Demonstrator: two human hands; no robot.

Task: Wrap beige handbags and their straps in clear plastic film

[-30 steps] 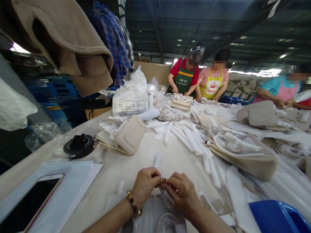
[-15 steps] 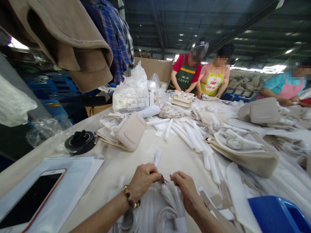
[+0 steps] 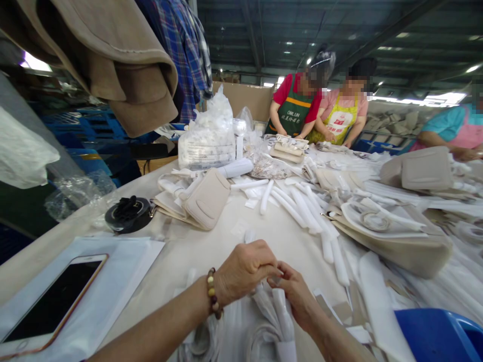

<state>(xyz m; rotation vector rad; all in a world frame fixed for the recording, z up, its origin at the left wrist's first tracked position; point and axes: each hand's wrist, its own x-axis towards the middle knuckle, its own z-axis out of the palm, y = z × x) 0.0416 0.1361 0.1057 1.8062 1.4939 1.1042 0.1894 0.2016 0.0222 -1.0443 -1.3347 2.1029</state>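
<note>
My left hand (image 3: 247,270), with a bead bracelet on its wrist, is closed in a pinch just above the table edge. My right hand (image 3: 296,294) meets it from the right, fingers also pinched. Both grip the top of a white wrapped strap (image 3: 281,306) that hangs down between my arms into a bundle of white wrapping. The fingertips hide the strap's very end. A beige bag (image 3: 207,198) lies further back to the left on the table (image 3: 211,246).
A phone (image 3: 49,304) rests on white sheets at the near left, with a black tape roll (image 3: 128,215) behind it. Several white wrapped straps (image 3: 302,211) and beige bags (image 3: 400,241) cover the right. A blue bin (image 3: 441,337) stands near right. Three people work at the far side.
My hands drew apart half a second ago and have now come together again, slightly lower and to the right. The view has shifted a little to the left.
</note>
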